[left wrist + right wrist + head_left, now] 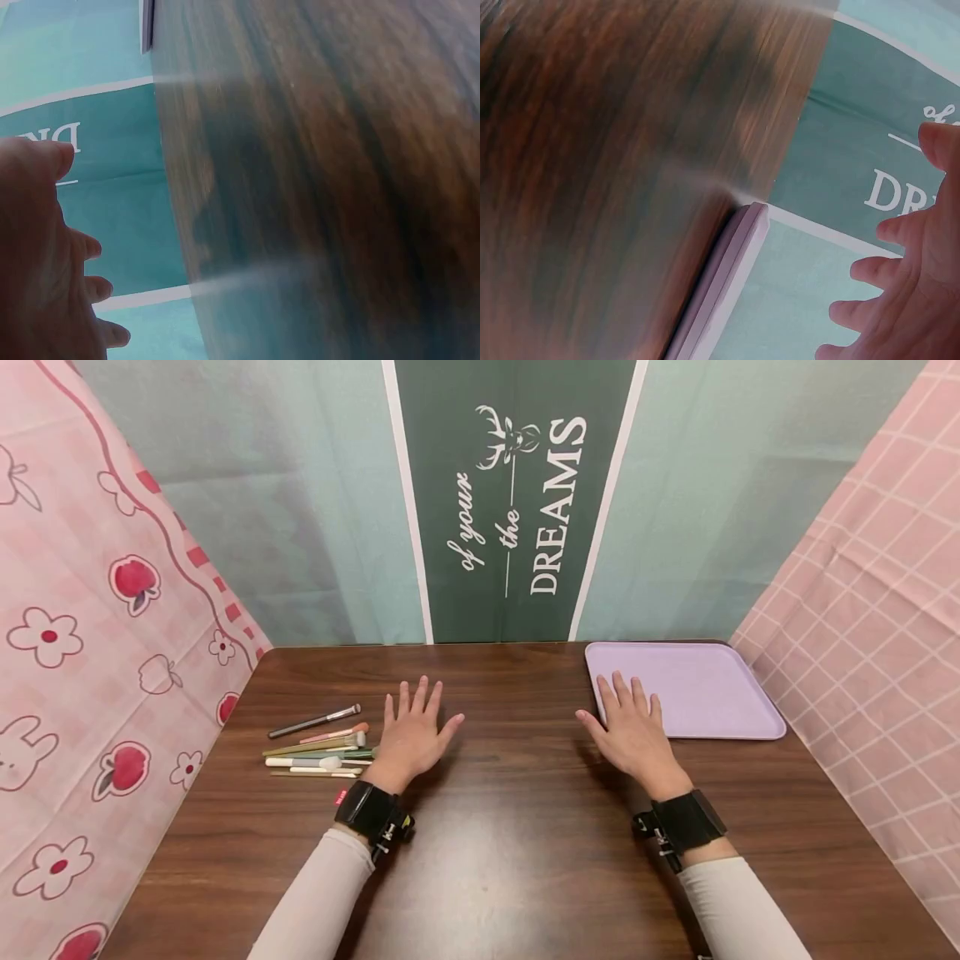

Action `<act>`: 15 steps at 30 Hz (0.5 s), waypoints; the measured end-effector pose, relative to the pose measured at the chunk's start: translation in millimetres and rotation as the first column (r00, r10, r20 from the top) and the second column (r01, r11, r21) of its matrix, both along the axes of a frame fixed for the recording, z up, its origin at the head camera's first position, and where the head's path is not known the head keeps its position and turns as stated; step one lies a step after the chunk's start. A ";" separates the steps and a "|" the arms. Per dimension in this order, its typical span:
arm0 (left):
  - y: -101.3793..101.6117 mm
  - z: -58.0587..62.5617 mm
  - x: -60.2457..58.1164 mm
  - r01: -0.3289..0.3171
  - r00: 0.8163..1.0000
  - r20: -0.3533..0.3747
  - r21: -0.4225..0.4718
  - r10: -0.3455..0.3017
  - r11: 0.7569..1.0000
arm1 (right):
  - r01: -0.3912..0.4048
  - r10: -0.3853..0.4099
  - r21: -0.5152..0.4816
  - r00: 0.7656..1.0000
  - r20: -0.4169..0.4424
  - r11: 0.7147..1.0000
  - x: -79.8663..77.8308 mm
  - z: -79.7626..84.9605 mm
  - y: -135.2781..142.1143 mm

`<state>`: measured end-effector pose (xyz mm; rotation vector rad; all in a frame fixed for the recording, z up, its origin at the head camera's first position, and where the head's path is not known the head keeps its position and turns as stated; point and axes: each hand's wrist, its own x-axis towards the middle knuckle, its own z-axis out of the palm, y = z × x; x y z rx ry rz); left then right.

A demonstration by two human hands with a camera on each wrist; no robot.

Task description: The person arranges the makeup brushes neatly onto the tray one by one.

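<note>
My left hand (411,739) is held palm down over the table with its fingers spread, holding nothing. Just left of it lies a loose bunch of makeup brushes (318,743), their handles mostly toward the left; the hand overlaps the right end of the bunch in the head view. A dark-handled brush (315,721) lies a little apart at the back of the bunch. My right hand (632,732), palm down and fingers spread, also holds nothing. Its fingertips overlap the left edge of a lilac tray (705,693). Both hands appear raised in the wrist views, where the tray edge (724,281) also shows.
The brown wooden table (495,827) reaches back to a green and teal cloth (510,610). Pink patterned cloths hang on the left (97,693) and right (862,635). A small red tag (341,797) shows beside the left wrist strap.
</note>
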<state>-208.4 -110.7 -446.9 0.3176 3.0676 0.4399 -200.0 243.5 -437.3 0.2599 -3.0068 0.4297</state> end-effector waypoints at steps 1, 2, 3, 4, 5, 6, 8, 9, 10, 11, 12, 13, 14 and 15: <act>1.1 0.7 0.2 0.003 1.000 0.000 0.000 -0.003 1.000 | 0.001 -0.001 0.002 1.000 -0.002 1.000 0.2 0.4 0.4; 2.4 1.4 0.6 0.005 1.000 0.001 0.001 -0.005 1.000 | 0.001 -0.001 0.003 1.000 -0.004 1.000 0.4 0.7 0.8; 3.8 2.0 0.8 0.007 1.000 0.001 0.000 -0.007 1.000 | 0.002 -0.002 0.003 1.000 -0.005 1.000 0.4 0.9 1.4; 5.0 2.5 0.9 0.009 1.000 -0.001 0.001 -0.009 1.000 | 0.003 -0.003 0.002 1.000 -0.006 1.000 0.6 1.2 2.1; 6.4 2.9 1.0 0.011 1.000 -0.001 0.000 -0.011 1.000 | 0.004 -0.004 0.003 1.000 -0.006 1.000 0.8 1.4 2.8; 7.9 3.1 0.8 0.012 1.000 0.000 -0.003 -0.012 1.000 | 0.005 -0.005 0.002 1.000 -0.005 1.000 1.1 1.7 3.5; 11.2 3.9 0.9 0.016 1.000 -0.001 -0.002 -0.016 1.000 | 0.010 -0.010 0.000 1.000 -0.008 1.000 1.5 2.2 5.1; 12.9 4.0 0.8 0.020 1.000 -0.004 0.000 -0.020 1.000 | 0.013 -0.013 -0.001 1.000 -0.011 1.000 1.7 2.3 6.1; 14.6 4.1 0.7 0.024 1.000 -0.008 0.004 -0.024 1.000 | 0.015 -0.015 -0.002 1.000 -0.015 1.000 2.1 2.6 6.9; 16.5 4.1 0.6 0.026 1.000 -0.005 0.003 -0.026 1.000 | 0.017 -0.017 -0.005 1.000 -0.019 1.000 2.3 2.6 7.7; 18.3 4.0 0.4 0.027 1.000 -0.005 0.002 -0.027 1.000 | 0.018 -0.018 -0.008 1.000 -0.023 1.000 2.5 2.7 8.4; 20.2 3.7 0.3 0.031 0.999 -0.010 0.002 -0.030 1.000 | 0.019 -0.019 -0.012 0.999 -0.028 1.000 2.6 2.7 9.3; 22.2 3.1 0.0 0.033 0.999 -0.010 -0.004 -0.033 0.999 | 0.020 -0.021 -0.015 0.999 -0.031 1.000 2.9 2.7 10.2; 24.3 2.5 -0.2 0.037 0.999 -0.013 -0.007 -0.037 0.999 | 0.022 -0.022 -0.018 0.999 -0.033 1.000 3.2 2.6 11.1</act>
